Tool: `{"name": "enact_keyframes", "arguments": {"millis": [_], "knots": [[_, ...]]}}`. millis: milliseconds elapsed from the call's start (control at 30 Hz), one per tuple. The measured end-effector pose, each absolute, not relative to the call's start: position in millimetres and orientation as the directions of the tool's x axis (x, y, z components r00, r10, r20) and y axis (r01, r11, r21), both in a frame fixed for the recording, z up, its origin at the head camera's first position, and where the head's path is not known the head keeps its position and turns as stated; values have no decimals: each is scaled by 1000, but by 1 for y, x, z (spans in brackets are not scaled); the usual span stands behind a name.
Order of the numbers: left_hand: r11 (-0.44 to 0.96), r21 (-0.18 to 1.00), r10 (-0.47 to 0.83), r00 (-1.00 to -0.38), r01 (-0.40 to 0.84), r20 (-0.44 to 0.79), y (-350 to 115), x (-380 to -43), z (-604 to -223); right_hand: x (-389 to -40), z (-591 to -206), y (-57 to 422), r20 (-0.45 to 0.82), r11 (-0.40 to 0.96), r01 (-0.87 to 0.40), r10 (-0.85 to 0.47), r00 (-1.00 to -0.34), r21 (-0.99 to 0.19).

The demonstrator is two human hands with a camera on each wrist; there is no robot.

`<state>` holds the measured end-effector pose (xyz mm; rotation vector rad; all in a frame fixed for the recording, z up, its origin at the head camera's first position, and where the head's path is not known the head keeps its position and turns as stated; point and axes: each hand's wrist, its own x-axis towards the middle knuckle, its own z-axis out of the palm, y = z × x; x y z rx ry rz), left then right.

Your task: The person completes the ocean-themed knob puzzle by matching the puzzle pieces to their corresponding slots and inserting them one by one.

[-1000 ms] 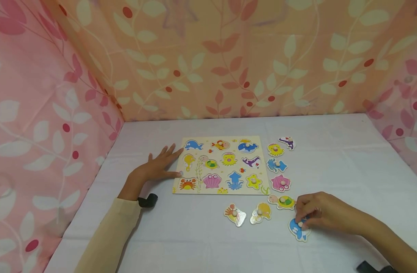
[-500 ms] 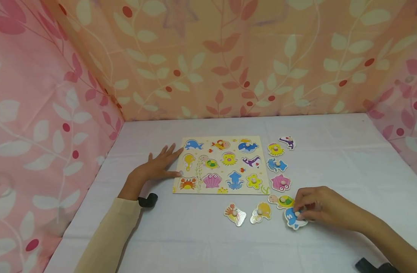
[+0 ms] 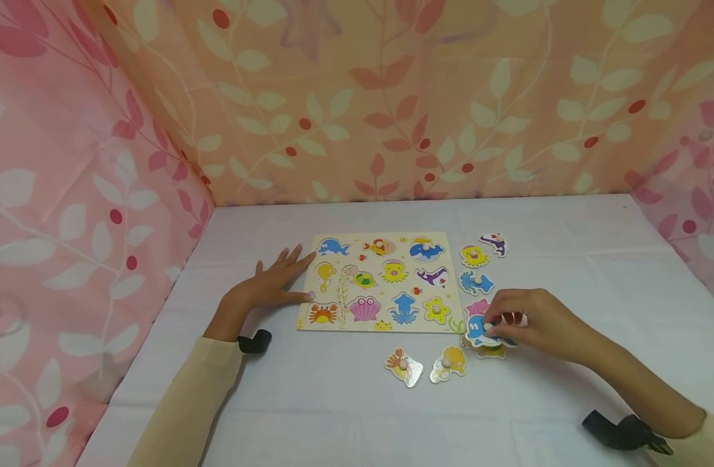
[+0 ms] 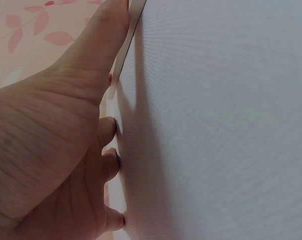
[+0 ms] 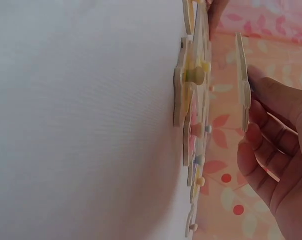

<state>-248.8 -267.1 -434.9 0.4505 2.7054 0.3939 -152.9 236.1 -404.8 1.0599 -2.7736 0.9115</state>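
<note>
A blue whale-like puzzle piece (image 3: 478, 332) is pinched by its knob in my right hand (image 3: 534, 323). In the right wrist view this piece (image 5: 243, 82) is edge-on, raised off the table. Below it in the head view, it partly covers a turtle piece (image 3: 492, 352) and a pink shell piece (image 3: 476, 306). My left hand (image 3: 272, 283) lies with spread fingers at the left edge of the sea-animal puzzle board (image 3: 333, 329). The left wrist view shows the thumb (image 4: 103, 42) against the board's edge. Fish, spouting whale and starfish pieces with knobs sit in the board.
Right of the board lie a blue squid piece (image 3: 475, 283), a yellow octopus piece (image 3: 475, 255) and a purple piece (image 3: 495, 244). In front of the board are a crab piece (image 3: 404, 367) and a yellow seahorse piece (image 3: 449, 363). Patterned cloth (image 3: 392, 97) hangs behind the table.
My right hand has lifted the blue whale-like piece and carried it away from me and leftward, over the turtle piece. My left hand has stayed at the board's edge.
</note>
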Motion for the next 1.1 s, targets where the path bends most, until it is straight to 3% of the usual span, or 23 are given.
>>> {"name": "enact_keyframes", "arguments": {"millis": [467, 1100], "knots": [[914, 315, 355, -881, 257, -312, -266, -249, -430, -176, -396, 214, 212, 689, -567, -535, -818, -451], [908, 332, 357, -885, 254, -299, -265, -246, -434, -211, -386, 174, 182, 670, -571, -560, -808, -474]]}}
